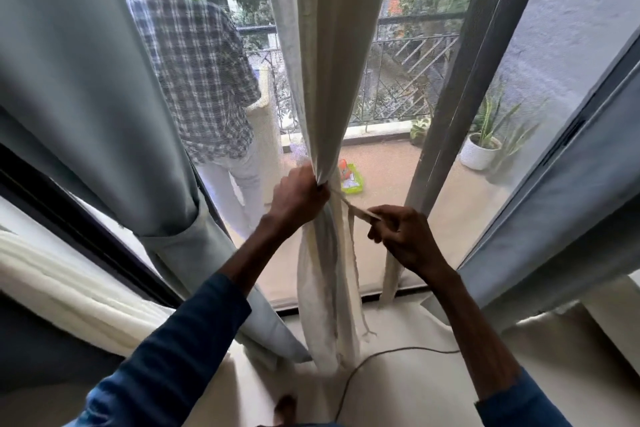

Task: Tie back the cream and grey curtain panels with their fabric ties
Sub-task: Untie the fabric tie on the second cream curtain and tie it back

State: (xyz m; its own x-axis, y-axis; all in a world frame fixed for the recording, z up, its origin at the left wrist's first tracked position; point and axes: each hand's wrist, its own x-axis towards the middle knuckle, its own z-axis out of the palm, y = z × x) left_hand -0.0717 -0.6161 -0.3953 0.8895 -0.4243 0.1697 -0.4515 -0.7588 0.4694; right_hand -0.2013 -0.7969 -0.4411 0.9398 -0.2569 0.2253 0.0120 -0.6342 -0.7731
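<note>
At the middle of the window (464,80), the cream curtain (332,80) hangs gathered between two grey curtains (86,97). The left hand (298,194) clenches round the bunched cloth; the right hand (401,239) pinches the fabric tie (357,210), stretched taut from the gather. Outside, a person (194,80) stands on the balcony (398,191).

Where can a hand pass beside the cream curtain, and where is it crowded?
Free: the gap between the cream curtain and the door frame, above the right hand. Crowded: the gathered waist, where the left hand grips it and the right hand pinches the fabric tie.
</note>
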